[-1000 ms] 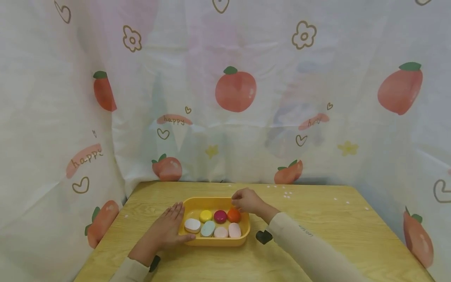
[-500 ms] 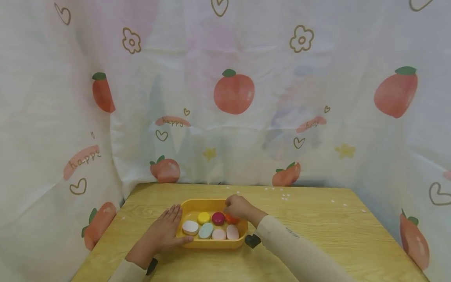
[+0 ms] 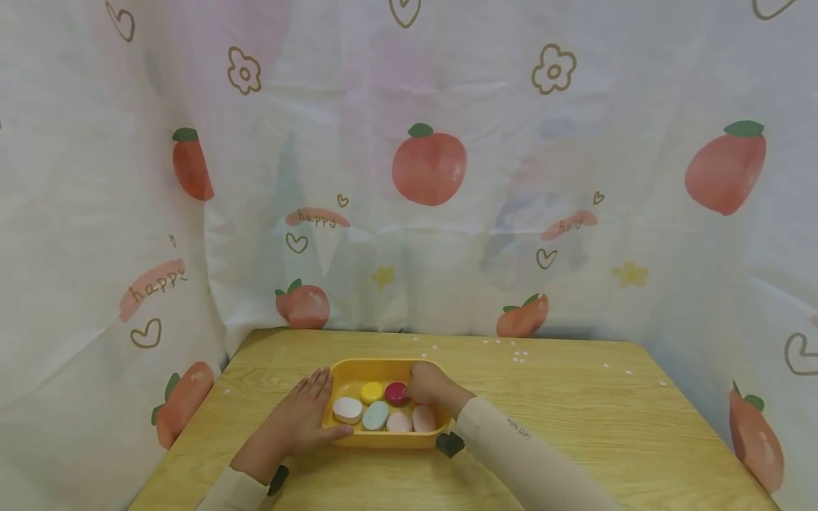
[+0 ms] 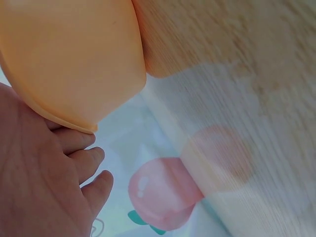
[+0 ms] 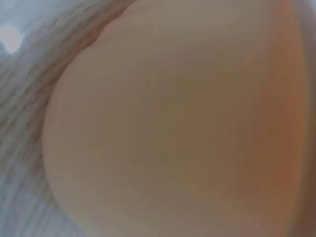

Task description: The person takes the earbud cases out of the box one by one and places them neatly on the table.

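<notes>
A yellow plastic tray [image 3: 396,441] holds smooth, rounded pieces. At its back are a yellow round piece [image 3: 372,392] and a magenta one [image 3: 397,394]. Along the front lie a white oval piece [image 3: 348,409], a mint oval one [image 3: 375,416] and two pale pink ones [image 3: 399,422]. My left hand [image 3: 299,419] rests on the tray's left rim, fingers straight, thumb along the front edge. Inside the right end, my right hand [image 3: 434,387] reaches down with bent fingers and covers the spot of an orange piece. Its fingertips are hidden, so any grip there is unclear.
The tray stands on a wood-grain table [image 3: 543,404]. Small white bits [image 3: 520,355] are scattered toward its back. A fruit-print curtain [image 3: 428,270] hangs behind the table and at both sides.
My right hand has moved down from above the tray's back right rim into its right end, covering the orange piece that showed before. The left hand keeps its place on the tray.
</notes>
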Available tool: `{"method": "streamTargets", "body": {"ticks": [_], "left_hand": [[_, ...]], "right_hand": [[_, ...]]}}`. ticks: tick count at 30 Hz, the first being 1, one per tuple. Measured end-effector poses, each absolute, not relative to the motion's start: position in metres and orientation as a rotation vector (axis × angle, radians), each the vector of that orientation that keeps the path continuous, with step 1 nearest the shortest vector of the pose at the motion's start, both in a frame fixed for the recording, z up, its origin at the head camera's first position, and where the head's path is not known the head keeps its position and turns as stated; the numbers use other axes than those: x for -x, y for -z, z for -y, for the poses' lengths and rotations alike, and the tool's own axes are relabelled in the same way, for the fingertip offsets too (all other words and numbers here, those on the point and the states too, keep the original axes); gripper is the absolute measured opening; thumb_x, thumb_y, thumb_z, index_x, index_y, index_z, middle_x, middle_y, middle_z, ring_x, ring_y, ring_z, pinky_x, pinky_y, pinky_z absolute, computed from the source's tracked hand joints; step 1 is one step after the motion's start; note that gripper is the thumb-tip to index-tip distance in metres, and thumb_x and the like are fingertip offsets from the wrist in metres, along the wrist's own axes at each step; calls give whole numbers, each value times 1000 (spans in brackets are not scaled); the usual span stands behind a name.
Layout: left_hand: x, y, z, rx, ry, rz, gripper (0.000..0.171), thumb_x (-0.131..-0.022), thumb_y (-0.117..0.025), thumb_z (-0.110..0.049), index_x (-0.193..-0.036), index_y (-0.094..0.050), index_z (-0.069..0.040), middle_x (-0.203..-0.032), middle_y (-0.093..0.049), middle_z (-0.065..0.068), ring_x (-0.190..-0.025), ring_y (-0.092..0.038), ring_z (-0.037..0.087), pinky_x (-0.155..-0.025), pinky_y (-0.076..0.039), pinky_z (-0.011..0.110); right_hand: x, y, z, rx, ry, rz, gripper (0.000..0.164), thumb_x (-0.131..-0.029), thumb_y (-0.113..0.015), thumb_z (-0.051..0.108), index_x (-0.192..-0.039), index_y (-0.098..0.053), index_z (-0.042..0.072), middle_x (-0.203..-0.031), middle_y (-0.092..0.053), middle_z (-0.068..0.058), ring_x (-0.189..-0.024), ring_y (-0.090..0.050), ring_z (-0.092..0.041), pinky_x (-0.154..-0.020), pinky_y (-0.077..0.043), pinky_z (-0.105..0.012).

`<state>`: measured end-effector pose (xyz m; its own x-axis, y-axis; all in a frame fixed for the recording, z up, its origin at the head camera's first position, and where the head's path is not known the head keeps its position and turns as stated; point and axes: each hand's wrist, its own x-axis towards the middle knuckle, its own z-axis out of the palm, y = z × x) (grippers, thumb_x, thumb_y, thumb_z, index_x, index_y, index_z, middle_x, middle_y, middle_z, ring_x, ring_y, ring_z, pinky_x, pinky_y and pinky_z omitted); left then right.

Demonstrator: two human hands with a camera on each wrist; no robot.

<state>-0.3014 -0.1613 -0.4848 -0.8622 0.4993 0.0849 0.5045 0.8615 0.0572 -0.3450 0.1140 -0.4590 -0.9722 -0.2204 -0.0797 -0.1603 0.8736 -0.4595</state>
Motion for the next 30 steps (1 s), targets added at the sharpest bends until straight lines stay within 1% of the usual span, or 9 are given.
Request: {"method": "streamTargets", "body": {"ticks": [3,6,9,13,18,21,25,28,30], "left_hand": [[303,485,162,796,112,2965,111,-83,-36,-83,-150,-27,5,-158,-20,19,-145,-18,31,-115,-16,47],[303,486,162,796,126,2970,111,-83,-37,-82,-150,-27,6,-158,-20,20,-145,-18,32,-115,-16,48],[303,486,162,789,136,2980,111,-84,-39,-81,-150,-27,6,-158,-20,20,-145,-18,32,-115,-16,48],[303,485,161,782,143,2988,110,-83,-39,-81,-150,-28,6,-158,-20,19,-145,-18,31,-115,-16,48],[302,486,160,791,143,2980,112,-83,-36,-83,-150,-27,6,-158,-20,19,-145,-18,32,-115,-16,49],[303,486,160,783,136,2978,113,-83,-35,-84,-150,-28,6,-158,-19,19,-145,-18,31,-115,-16,48],[303,485,159,772,145,2981,111,-83,-38,-82,-150,-28,6,-158,-19,19,-145,-19,31,-115,-15,49],[302,485,159,770,149,2975,110,-83,-40,-81,-150,-28,6,-158,-19,19,-145,-19,31,-115,-16,49],[302,486,160,771,150,2969,110,-83,-40,-81,-150,-28,6,-158,-20,19,-144,-20,31,-115,-16,49]], "right_hand": [[344,462,-113,297,715,-2942,30,-81,-73,11,-103,-64,-7,-88,-63,-11,-79,-55,-24,-82,-49,-39],[343,465,-111,279,763,-2936,21,-79,-72,9,-93,-62,-3,-80,-58,-8,-74,-52,-23,-74,-47,-35],[341,466,-110,267,814,-2920,14,-78,-69,7,-86,-60,-1,-76,-55,-7,-71,-50,-23,-69,-45,-34],[339,468,-110,241,881,-2888,11,-77,-66,6,-79,-56,1,-73,-52,-8,-69,-48,-24,-67,-43,-34],[336,470,-110,163,982,-2872,10,-75,-64,5,-76,-55,1,-72,-51,-9,-68,-47,-24,-64,-41,-32],[337,471,-109,108,1017,-2877,9,-76,-63,5,-76,-56,0,-72,-52,-9,-67,-48,-24,-63,-41,-30],[340,474,-108,58,1015,-2883,10,-80,-64,5,-82,-58,-2,-75,-52,-10,-70,-49,-25,-66,-42,-31],[342,476,-108,33,1004,-2883,12,-79,-66,4,-86,-60,-3,-77,-52,-10,-71,-48,-25,-66,-41,-31],[342,477,-107,29,1001,-2883,12,-78,-67,3,-85,-60,-3,-77,-52,-10,-71,-48,-25,-65,-41,-31]]}}
